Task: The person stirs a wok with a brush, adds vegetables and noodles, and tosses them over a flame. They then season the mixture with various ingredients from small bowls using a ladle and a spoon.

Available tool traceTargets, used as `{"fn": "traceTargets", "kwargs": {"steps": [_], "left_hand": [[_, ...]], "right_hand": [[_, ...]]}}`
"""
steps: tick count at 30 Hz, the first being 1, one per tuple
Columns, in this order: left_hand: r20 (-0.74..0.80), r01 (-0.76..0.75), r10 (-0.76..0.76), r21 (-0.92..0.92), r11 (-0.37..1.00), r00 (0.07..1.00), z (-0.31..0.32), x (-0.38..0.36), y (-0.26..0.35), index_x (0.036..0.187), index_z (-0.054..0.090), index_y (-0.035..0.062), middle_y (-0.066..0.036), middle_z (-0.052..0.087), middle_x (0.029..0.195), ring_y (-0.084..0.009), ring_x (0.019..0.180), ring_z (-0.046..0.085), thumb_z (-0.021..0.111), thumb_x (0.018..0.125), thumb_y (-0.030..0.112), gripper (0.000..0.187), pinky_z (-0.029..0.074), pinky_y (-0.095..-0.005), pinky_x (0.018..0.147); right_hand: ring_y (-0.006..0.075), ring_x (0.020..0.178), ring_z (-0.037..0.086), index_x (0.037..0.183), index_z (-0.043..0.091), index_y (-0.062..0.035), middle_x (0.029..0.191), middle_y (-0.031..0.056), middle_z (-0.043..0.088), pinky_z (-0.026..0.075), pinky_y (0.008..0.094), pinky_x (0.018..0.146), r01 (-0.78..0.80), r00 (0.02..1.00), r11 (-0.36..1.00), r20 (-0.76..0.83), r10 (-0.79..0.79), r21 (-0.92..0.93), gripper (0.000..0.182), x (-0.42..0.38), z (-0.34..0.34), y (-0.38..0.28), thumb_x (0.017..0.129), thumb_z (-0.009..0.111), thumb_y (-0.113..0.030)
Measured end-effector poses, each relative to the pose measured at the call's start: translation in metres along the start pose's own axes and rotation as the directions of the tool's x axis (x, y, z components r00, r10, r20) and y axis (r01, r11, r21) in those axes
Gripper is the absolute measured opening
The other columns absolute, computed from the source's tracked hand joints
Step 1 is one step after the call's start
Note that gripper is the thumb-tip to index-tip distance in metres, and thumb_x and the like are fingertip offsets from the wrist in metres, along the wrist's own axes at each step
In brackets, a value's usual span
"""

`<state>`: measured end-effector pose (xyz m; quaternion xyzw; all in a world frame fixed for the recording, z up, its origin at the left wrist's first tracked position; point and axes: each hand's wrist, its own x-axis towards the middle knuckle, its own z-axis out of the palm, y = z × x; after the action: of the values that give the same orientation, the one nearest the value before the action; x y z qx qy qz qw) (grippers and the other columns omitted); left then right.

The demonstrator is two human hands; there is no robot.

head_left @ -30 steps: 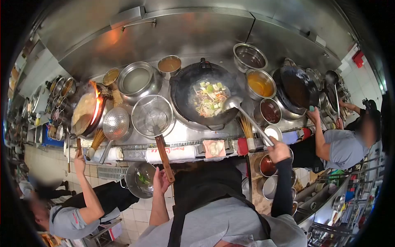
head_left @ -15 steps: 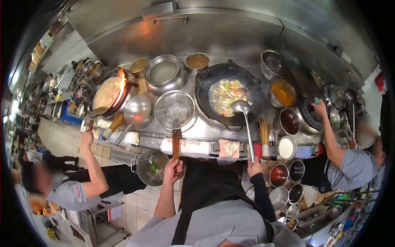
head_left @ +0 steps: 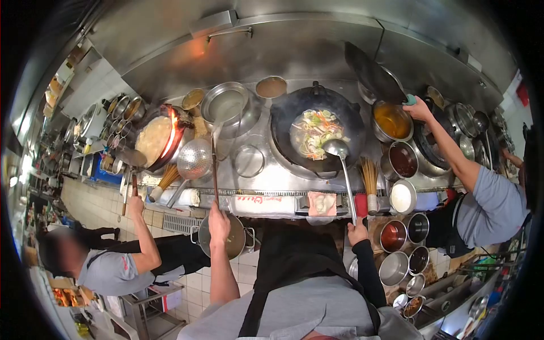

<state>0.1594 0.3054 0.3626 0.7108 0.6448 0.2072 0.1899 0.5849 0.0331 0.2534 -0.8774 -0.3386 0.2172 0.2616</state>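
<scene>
My left hand (head_left: 219, 225) is closed around the wooden handle of a mesh strainer (head_left: 215, 170). The strainer stands nearly edge-on, its head blurred by the large steel pot (head_left: 226, 90) of cloudy liquid. My right hand (head_left: 357, 232) grips the long handle of a steel ladle (head_left: 336, 148). Its bowl rests among mixed sliced vegetables (head_left: 317, 127) in the black wok (head_left: 281, 122) in front of me. Between the two tools, a round wire ring (head_left: 249, 161) sits on the steel cooktop.
At left, a co-worker's hand (head_left: 135, 205) holds a ladle by a flaming wok (head_left: 180, 131). On the right, another person's hand (head_left: 418, 111) raises a dark pan (head_left: 371, 72) near a bowl of orange liquid (head_left: 391, 122). A bamboo brush (head_left: 369, 180) and sauce pots (head_left: 392, 235) flank my right hand.
The strainer has left the wire ring, moving left and turning edge-on toward the large pot. My ladle stays in the wok. The co-worker on the right has lifted the dark pan.
</scene>
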Motion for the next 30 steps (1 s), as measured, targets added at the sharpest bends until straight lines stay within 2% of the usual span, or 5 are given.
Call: {"fn": "traceTargets", "kwargs": {"steps": [11, 15, 22, 27, 30], "left_hand": [[0.017, 0.049, -0.046, -0.242, 0.969, 0.999, 0.039, -0.010, -0.015, 0.119, 0.049, -0.0041, -0.025, 0.064, 0.086, -0.0421, 0.078, 0.063, 0.054, 0.093, 0.003, 0.028, 0.051, -0.0506, 0.072], [0.403, 0.421, -0.126, -0.843, 0.334, 0.907, 0.054, -0.053, -0.008, 0.109, 0.051, 0.0008, -0.010, 0.059, 0.077, -0.0183, 0.058, 0.053, 0.050, 0.101, 0.007, 0.010, 0.045, -0.0340, 0.048], [0.651, 0.660, -0.117, -0.749, 0.064, 0.750, 0.076, -0.076, -0.032, 0.101, 0.049, 0.0053, -0.007, 0.056, 0.074, -0.0115, 0.053, 0.046, 0.050, 0.103, 0.010, 0.005, 0.036, -0.0248, 0.043], [0.664, 0.675, -0.150, -0.683, 0.279, 0.733, 0.082, -0.060, -0.054, 0.107, 0.054, 0.0025, -0.008, 0.063, 0.085, -0.0144, 0.061, 0.056, 0.057, 0.101, 0.014, 0.013, 0.048, -0.0285, 0.053], [0.198, 0.332, -0.268, -0.618, 0.712, 0.943, 0.118, -0.047, -0.112, 0.112, 0.055, 0.0013, -0.004, 0.062, 0.084, -0.0107, 0.065, 0.056, 0.064, 0.097, 0.014, 0.022, 0.047, -0.0267, 0.055]], "right_hand": [[0.0527, 0.087, 0.063, 0.109, 0.052, 0.0001, 0.084, 0.0320, 0.065, 0.047, 0.0604, 0.075, -0.054, 0.997, 0.996, -0.059, 0.058, 0.067, 0.033, -0.012, 0.004, -0.026, 0.091, 0.065, -0.023], [0.0482, 0.081, 0.065, 0.113, 0.057, -0.0012, 0.080, 0.0266, 0.066, 0.049, 0.0548, 0.070, 0.064, 0.988, 0.995, -0.146, -0.053, 0.072, 0.029, -0.018, -0.004, -0.034, 0.091, 0.065, -0.019], [0.0341, 0.074, 0.067, 0.118, 0.066, -0.0008, 0.081, 0.0208, 0.067, 0.050, 0.0429, 0.069, 0.206, 0.973, 0.948, 0.054, -0.225, 0.240, 0.035, -0.018, -0.078, -0.059, 0.087, 0.071, -0.017], [0.0433, 0.090, 0.065, 0.112, 0.066, -0.0009, 0.093, 0.0246, 0.068, 0.051, 0.0457, 0.077, 0.254, 0.961, 0.956, 0.079, -0.267, 0.147, 0.031, 0.054, -0.063, -0.058, 0.088, 0.068, -0.020], [0.0428, 0.085, 0.065, 0.103, 0.064, 0.0015, 0.089, 0.0258, 0.067, 0.050, 0.0470, 0.075, 0.097, 0.995, 0.902, -0.022, -0.097, 0.420, 0.024, 0.084, -0.018, -0.066, 0.090, 0.065, -0.018]]}}
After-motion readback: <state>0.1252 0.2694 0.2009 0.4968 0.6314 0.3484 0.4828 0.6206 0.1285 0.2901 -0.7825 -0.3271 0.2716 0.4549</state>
